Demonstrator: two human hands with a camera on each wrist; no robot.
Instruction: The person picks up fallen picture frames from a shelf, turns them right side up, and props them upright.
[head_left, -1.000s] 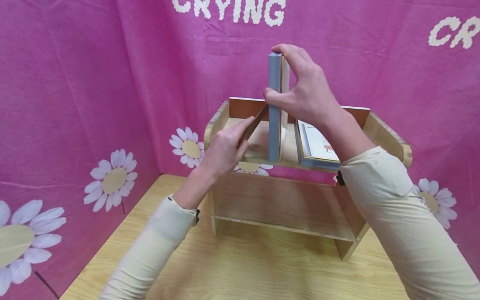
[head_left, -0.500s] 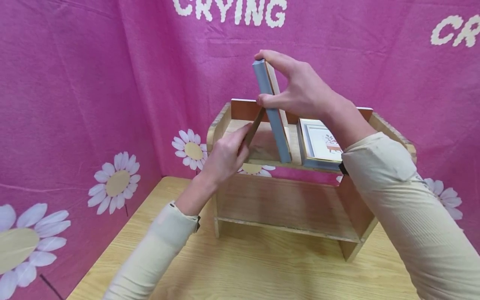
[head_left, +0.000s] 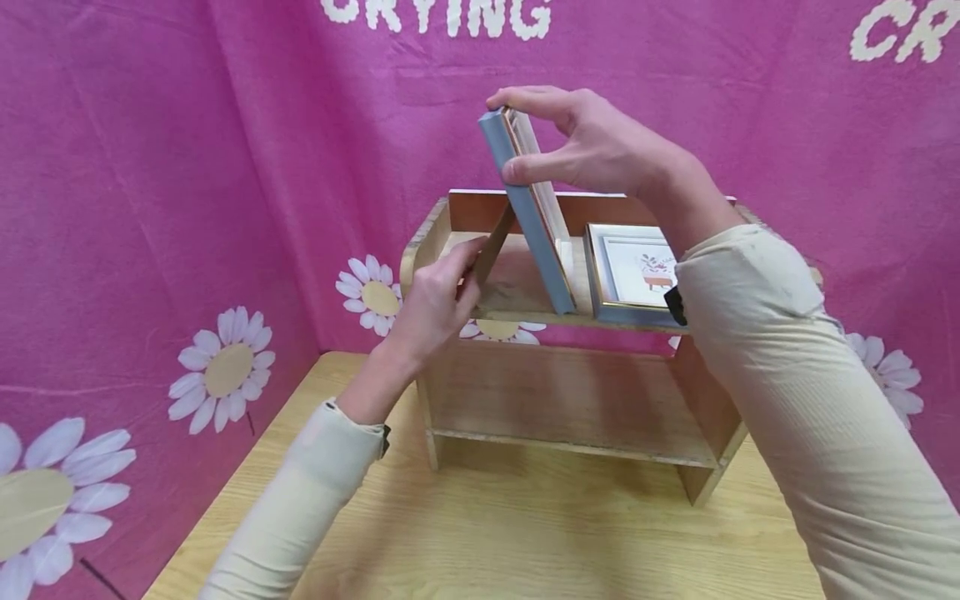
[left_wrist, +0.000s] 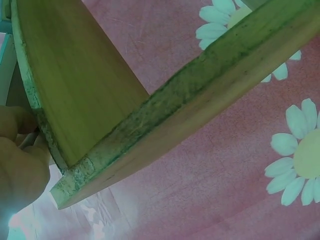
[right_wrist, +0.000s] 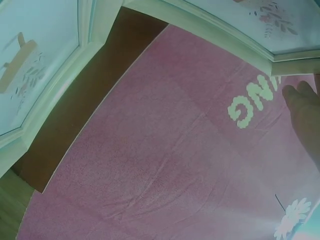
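Note:
A blue-edged picture frame point(head_left: 528, 212) stands on the upper shelf, its top leaning to the left. My right hand point(head_left: 600, 146) grips it near the top, thumb on the near edge and fingers over the top. A thin brown stand leg point(head_left: 493, 242) slants down from the frame's back, and my left hand point(head_left: 435, 304) pinches its lower part. In the left wrist view that hand point(left_wrist: 22, 155) is beside the shelf's front edge, and the leg is mostly hidden. The right wrist view shows the frame's front with a plant picture point(right_wrist: 272, 20) and my fingertips at its corner.
A second picture frame point(head_left: 637, 271) lies face up on the right of the upper shelf, under my right forearm. The two-tier wooden shelf point(head_left: 570, 400) stands on a wooden table point(head_left: 525, 533). A pink daisy-print cloth point(head_left: 337, 167) hangs behind and on the left.
The frame has gone from upright to tilted, its top moving left with my right hand. My left hand keeps hold of the stand leg, which now slants more steeply.

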